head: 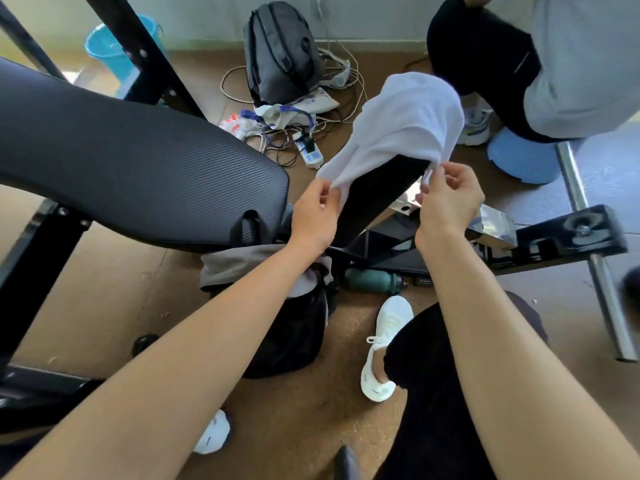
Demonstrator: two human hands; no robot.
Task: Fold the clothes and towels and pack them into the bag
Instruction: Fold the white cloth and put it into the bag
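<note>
Grey garment lies across the top of the black bag on the floor; left hand pinches the near edge of the white towel draped over a black pad; right hand pinches its right edge.

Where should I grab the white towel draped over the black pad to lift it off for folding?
Take the white towel by the two corners of its near edge, from your side. It hangs over the top of the tilted black pad, and that edge lies free; the left hand and right hand pinch it there.
</note>
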